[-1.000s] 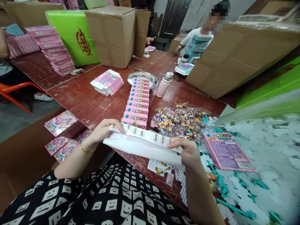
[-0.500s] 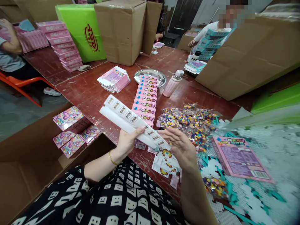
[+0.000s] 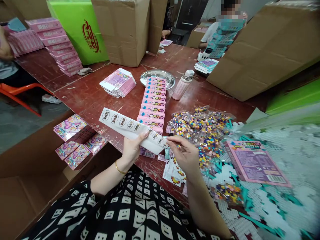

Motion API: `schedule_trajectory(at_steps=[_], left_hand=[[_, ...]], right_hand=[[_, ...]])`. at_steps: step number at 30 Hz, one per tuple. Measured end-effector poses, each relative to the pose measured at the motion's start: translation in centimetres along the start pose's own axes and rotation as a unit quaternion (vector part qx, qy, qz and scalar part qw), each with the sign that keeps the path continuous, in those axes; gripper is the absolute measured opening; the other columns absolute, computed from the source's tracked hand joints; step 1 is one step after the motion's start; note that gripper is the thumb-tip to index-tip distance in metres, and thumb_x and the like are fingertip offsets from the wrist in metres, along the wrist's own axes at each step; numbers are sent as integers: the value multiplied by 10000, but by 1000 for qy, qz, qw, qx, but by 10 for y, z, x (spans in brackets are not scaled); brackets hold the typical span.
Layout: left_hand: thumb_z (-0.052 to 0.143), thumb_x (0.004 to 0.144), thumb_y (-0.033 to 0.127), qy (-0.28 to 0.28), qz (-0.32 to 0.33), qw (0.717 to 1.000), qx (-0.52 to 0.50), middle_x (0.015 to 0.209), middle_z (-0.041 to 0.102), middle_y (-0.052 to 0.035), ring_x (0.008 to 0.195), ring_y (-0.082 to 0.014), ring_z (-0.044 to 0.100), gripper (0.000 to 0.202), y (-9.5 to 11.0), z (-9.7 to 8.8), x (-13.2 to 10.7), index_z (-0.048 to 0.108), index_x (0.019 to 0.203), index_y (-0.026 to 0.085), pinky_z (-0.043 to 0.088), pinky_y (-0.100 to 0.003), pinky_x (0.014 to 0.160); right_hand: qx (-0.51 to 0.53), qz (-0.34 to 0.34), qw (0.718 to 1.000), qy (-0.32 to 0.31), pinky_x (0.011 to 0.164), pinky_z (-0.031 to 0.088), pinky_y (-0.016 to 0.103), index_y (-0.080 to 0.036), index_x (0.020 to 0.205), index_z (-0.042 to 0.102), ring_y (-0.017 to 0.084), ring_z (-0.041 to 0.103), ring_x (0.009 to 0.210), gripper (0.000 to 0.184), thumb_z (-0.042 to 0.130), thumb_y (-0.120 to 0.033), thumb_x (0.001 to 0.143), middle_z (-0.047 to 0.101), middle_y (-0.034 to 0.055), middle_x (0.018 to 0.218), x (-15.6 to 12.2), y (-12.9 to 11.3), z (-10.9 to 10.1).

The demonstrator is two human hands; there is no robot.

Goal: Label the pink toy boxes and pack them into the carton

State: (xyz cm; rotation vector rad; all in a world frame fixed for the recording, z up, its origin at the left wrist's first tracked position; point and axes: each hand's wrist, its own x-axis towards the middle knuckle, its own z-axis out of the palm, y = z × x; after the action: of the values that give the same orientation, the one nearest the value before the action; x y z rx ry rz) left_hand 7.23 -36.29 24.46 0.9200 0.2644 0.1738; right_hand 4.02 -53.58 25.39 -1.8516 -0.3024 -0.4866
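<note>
My left hand grips a long white strip of round stickers from below, thumb on top, holding it slanted over the red table edge. My right hand pinches the strip's right end with thumb and forefinger. Behind the strip lies a row of overlapping pink boxes. Clear bags of small coloured blocks are heaped right of my hands. Printed leaflets lie on the table under my right hand.
A flat pink box rests on white and teal grids at right. A steel dish, a pink bottle and a stack of flat pink cartons stand farther back. Cardboard boxes ring the table. Another person works opposite.
The strip swung from lying across both hands to slanting up-left. My left hand slid toward its right half, and my right hand went from holding the end to pinching it.
</note>
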Motion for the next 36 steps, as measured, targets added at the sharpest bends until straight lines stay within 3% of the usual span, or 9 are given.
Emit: schedule_trajectory(at_steps=[3,6,9,12,16,21,27,34,36], left_hand=[[937,521,243,6,-4,1000,2,951,764,-67,865,-195,710,435,-1,-2,4,736,891,131,559,-320,869],[935,530,263,8,-5,1000,11,1023,759,-97,926,-223,712,472,-1,-4,7,744,938,121,552,-351,914],[924,553,268,1,16,1000,23,1040,755,-96,942,-227,711,460,-2,-5,4,742,950,124,548,-363,932],[904,594,255,-20,45,998,37,992,760,-68,901,-204,711,391,-2,-4,0,742,930,139,559,-342,899],[903,591,241,-21,53,997,45,946,763,-57,855,-194,710,362,0,-2,0,746,900,140,573,-319,850],[914,564,232,-13,47,998,40,921,766,-54,837,-192,711,363,1,-3,5,752,876,142,579,-315,834],[914,567,258,0,31,999,35,977,767,-80,895,-222,717,396,0,-4,7,756,908,132,571,-351,883],[900,598,262,-9,43,998,47,1011,767,-85,925,-229,719,399,0,-7,5,756,948,135,561,-355,910],[898,600,271,-5,38,998,45,1011,766,-88,923,-233,721,409,1,-8,4,753,957,132,558,-368,918]], right_hand=[[25,-55,998,-2,782,548,370,-252,887,713,195,661,854,112,638,-169,897,702,30,895,1,1,-1],[109,-30,994,0,830,550,403,-259,863,682,208,645,966,108,602,-227,929,676,45,1023,4,3,-1],[160,40,986,11,853,564,414,-298,1204,586,219,652,1028,304,651,-285,908,663,63,1166,9,1,5],[139,101,984,-38,752,594,395,-284,1469,317,208,684,827,754,737,-271,843,704,19,906,13,-4,13],[106,113,987,-33,699,604,366,-230,1465,344,182,677,701,699,703,-257,865,689,-17,764,14,-8,18],[58,78,995,-23,771,625,384,-236,1465,386,192,718,792,645,665,-211,884,732,13,866,12,-8,20],[3,-67,996,63,991,534,533,-311,1360,494,204,716,816,558,675,-117,870,725,-24,849,7,-7,19],[84,-76,992,54,888,610,430,-366,1526,227,207,697,964,861,688,-111,845,593,82,1320,20,-11,39],[87,-96,990,54,874,616,388,-395,1515,243,174,697,901,854,677,-92,845,587,61,1298,23,-13,46]])
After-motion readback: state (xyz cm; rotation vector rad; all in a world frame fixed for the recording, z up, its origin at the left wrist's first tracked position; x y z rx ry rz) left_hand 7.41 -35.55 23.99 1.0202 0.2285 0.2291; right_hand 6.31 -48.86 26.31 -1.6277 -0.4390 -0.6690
